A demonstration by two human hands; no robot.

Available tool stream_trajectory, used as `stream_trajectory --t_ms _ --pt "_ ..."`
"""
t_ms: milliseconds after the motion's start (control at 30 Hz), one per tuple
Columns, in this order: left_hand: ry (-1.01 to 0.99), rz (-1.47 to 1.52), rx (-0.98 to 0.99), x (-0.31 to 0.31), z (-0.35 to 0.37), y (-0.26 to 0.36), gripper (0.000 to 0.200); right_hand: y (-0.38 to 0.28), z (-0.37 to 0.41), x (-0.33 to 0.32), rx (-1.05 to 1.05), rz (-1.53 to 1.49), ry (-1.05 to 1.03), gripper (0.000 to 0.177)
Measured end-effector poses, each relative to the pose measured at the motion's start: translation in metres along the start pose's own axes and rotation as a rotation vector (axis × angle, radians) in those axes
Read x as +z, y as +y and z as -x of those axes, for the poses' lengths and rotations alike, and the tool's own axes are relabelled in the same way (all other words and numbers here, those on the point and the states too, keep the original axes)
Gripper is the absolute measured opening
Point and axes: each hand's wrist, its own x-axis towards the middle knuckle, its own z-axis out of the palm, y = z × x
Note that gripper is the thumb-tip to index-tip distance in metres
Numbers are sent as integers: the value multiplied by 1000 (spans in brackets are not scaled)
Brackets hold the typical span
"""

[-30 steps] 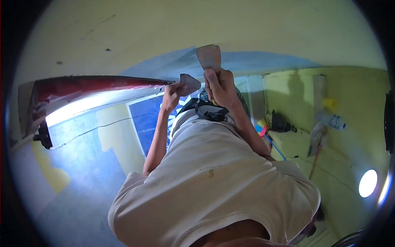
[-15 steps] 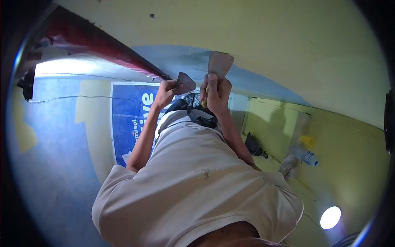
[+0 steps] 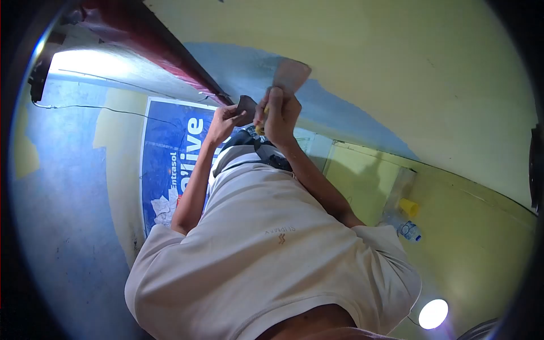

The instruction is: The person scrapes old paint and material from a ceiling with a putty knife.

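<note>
My right hand point(image 3: 281, 116) is closed around the yellow handle point(image 3: 261, 121) of a putty knife, thumb along the base of its blade. That wide putty knife blade point(image 3: 292, 75) lies at the pale blue patch point(image 3: 334, 110) on the yellow-green wall; whether its edge touches cannot be made out. Just left of it, my left hand point(image 3: 222, 124) pinches a second scraper with a dark, flared blade point(image 3: 245, 110). Its handle is hidden by my fingers. The two tools are close together, with the dark blade beside my right-hand fingers.
A dark red beam-like strip point(image 3: 164, 54) runs diagonally at upper left. Beyond my left arm is a blue poster point(image 3: 161, 147) with white lettering. At right are a plastic bottle point(image 3: 410, 231), a yellow cup-like object point(image 3: 408, 207) and a bright round lamp point(image 3: 433, 314).
My view has shifted, with the wall and poster sliding up and left. My right hand with its putty knife has come closer to the left hand. Both tools stay held.
</note>
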Motion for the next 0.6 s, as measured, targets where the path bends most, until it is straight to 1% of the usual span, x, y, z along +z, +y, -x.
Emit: stream_trajectory --t_ms 33,133,167,200,233,267,300,367,400,467,500,533,567,600 --pt "-11 68 -1 1 2 6 19 -13 -5 6 -2 41 -36 33" --pt "74 -10 52 -2 11 19 18 -5 1 -8 84 94 -55 35" --pt "230 -145 182 -8 10 8 17 3 4 -25 67 245 -98 37" --pt "468 -431 432 -4 20 19 18 3 11 -37 110 251 -89 38" --pt "883 -641 641 20 33 63 17 0 16 -49 149 260 -81 38" --pt "1057 -637 757 22 43 74 16 0 22 -63 188 230 -38 37" --pt "1093 -646 857 28 49 97 16 4 29 -83 223 224 -38 39" --pt "1136 -651 997 40 46 114 15 1 36 -105 178 234 16 40" --pt "1142 -653 1042 42 38 115 15 -3 39 -113 155 234 41 41" --pt "910 -661 1185 59 21 134 23 -10 36 -122 152 318 13 39" --pt "841 -673 1177 79 15 148 28 -9 37 -126 150 338 10 39" --pt "671 -668 1135 88 16 146 35 -7 36 -129 144 362 10 39" --pt "447 -707 1128 92 17 140 45 -6 37 -132 184 397 9 37" --pt "369 -700 1137 96 15 132 48 -8 37 -131 176 367 0 36"
